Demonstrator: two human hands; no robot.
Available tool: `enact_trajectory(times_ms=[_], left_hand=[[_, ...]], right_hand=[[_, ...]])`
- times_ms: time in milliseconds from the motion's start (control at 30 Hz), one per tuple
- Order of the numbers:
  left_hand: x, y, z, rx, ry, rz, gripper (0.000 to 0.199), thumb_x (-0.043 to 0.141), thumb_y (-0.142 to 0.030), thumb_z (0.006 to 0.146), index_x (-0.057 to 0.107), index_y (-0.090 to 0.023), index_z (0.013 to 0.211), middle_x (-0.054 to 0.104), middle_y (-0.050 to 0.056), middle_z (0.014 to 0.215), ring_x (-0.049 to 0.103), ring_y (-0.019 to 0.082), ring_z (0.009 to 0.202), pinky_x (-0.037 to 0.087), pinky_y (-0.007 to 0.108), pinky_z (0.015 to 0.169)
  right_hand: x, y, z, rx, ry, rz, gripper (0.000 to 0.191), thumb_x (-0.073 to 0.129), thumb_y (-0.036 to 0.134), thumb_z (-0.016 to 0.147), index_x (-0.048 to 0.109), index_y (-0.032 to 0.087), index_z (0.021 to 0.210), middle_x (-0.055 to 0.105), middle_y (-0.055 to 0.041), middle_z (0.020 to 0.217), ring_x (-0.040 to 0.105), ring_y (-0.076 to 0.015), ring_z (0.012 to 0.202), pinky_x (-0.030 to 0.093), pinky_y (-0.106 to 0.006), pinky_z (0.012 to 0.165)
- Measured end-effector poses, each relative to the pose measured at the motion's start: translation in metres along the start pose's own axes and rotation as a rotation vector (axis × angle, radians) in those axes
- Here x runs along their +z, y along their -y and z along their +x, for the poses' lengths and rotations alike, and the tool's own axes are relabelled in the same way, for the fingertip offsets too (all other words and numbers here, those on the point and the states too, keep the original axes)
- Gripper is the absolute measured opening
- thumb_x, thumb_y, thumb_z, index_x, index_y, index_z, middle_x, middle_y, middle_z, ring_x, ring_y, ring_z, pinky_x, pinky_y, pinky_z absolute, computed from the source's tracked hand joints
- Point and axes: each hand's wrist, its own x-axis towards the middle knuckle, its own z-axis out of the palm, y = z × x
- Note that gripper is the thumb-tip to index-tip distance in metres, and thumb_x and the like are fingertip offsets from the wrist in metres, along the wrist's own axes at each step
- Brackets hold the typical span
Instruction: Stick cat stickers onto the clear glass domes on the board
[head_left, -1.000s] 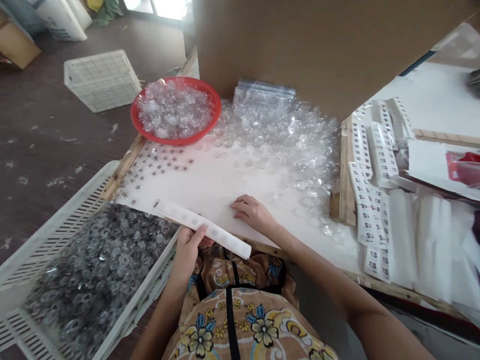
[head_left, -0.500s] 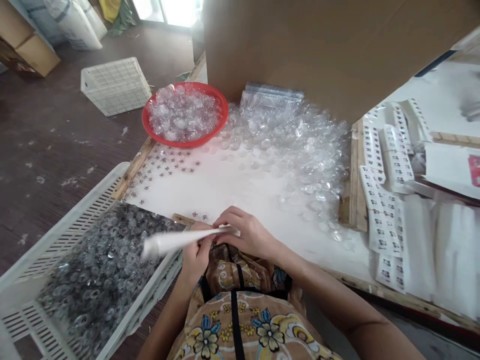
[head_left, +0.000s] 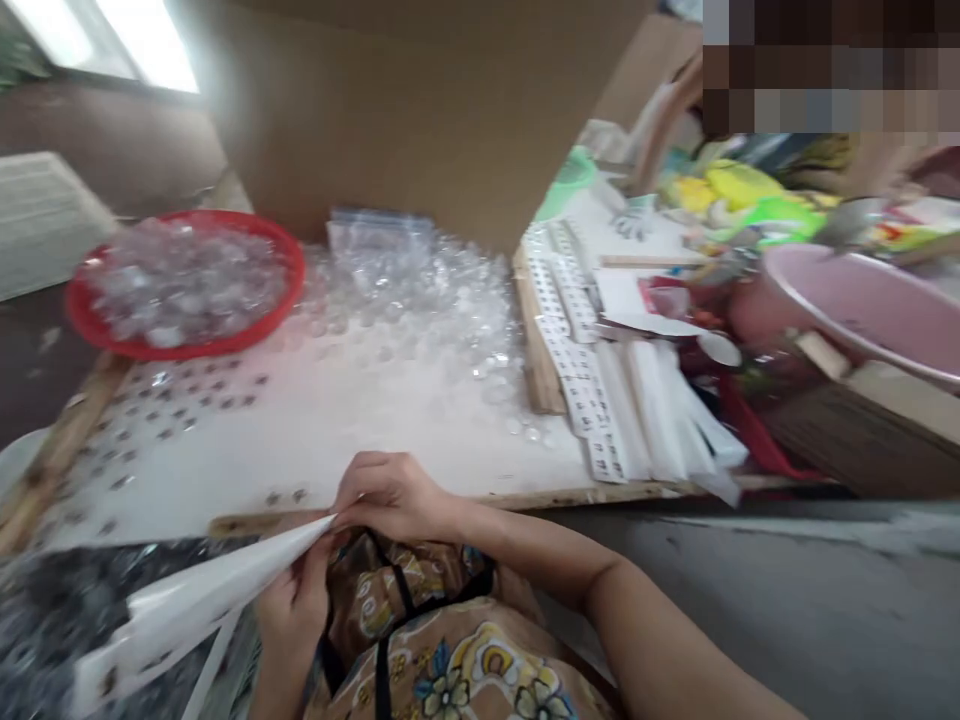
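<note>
Low at the table's front edge, my left hand [head_left: 292, 590] grips a white strip of sticker sheet [head_left: 202, 595] that slants down to the left, a small dark print near its loose end. My right hand [head_left: 394, 500] is closed in a pinch at the strip's upper end, touching it; whether a sticker is between the fingertips is hidden. Beyond the hands, small clear discs with dark prints [head_left: 187, 395] are scattered on the white tabletop [head_left: 375, 400]. A heap of plain clear round pieces [head_left: 480, 310] lies farther back.
A red basin [head_left: 296, 290] full of clear pieces stands back left. Clear zip bags [head_left: 379, 245] lean before a large cardboard box [head_left: 412, 110]. Printed sticker strips [head_left: 577, 400] lie right of a wooden bar [head_left: 544, 370], near a pink tub [head_left: 862, 300]. Another person is at upper right.
The view has swung right, bringing the pink tub and another person into sight. The white strip now hangs lower and more slanted, with both hands still on it.
</note>
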Motion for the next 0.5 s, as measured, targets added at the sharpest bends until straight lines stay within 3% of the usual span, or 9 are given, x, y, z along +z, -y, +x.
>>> enact_trajectory(times_ms=[133, 200, 267, 400, 500], left_hand=[[0.007, 0.011, 0.004, -0.189, -0.050, 0.070, 0.032, 0.068, -0.049, 0.082, 0.075, -0.018, 0.090, 0.074, 0.006, 0.087, 0.067, 0.028, 0.093, 0.047, 0.043, 0.102], [0.009, 0.007, 0.006, -0.267, -0.077, 0.104, 0.038, 0.068, -0.054, 0.081, 0.075, -0.016, 0.083, 0.073, 0.006, 0.079, 0.068, 0.028, 0.090, 0.046, 0.046, 0.104], [0.009, 0.005, 0.009, -0.312, -0.117, 0.110, 0.042, 0.069, -0.058, 0.079, 0.074, -0.016, 0.079, 0.072, 0.006, 0.075, 0.068, 0.028, 0.088, 0.046, 0.047, 0.105], [0.008, 0.015, 0.014, -0.358, -0.142, -0.019, 0.043, 0.071, -0.058, 0.076, 0.072, -0.016, 0.084, 0.072, 0.004, 0.075, 0.069, 0.027, 0.080, 0.051, 0.049, 0.100], [0.010, 0.028, 0.017, -0.396, -0.091, -0.092, 0.044, 0.074, -0.057, 0.074, 0.072, -0.016, 0.089, 0.073, 0.004, 0.076, 0.069, 0.027, 0.077, 0.051, 0.049, 0.100]], right_hand=[[-0.017, -0.010, 0.003, 0.119, -0.261, 0.102, 0.031, 0.064, 0.046, 0.091, 0.064, 0.018, 0.077, 0.066, -0.0029, 0.079, 0.061, -0.0131, 0.075, 0.052, -0.026, 0.073], [-0.047, -0.018, -0.004, 0.208, -0.487, 0.007, 0.031, 0.063, 0.047, 0.090, 0.063, 0.018, 0.079, 0.065, -0.0022, 0.078, 0.059, -0.0130, 0.072, 0.051, -0.026, 0.069], [-0.092, -0.029, -0.024, 0.278, -0.730, -0.185, 0.027, 0.062, 0.044, 0.090, 0.063, 0.019, 0.082, 0.064, -0.0026, 0.078, 0.058, -0.0137, 0.072, 0.050, -0.026, 0.066], [-0.192, -0.040, -0.106, 0.526, -1.126, -0.667, 0.017, 0.055, 0.033, 0.090, 0.062, 0.018, 0.086, 0.065, -0.0059, 0.085, 0.059, -0.0171, 0.075, 0.050, -0.031, 0.072], [-0.247, -0.033, -0.180, 0.814, -1.302, -1.041, 0.018, 0.052, 0.029, 0.090, 0.064, 0.016, 0.088, 0.065, -0.0109, 0.091, 0.058, -0.0204, 0.079, 0.047, -0.034, 0.078]])
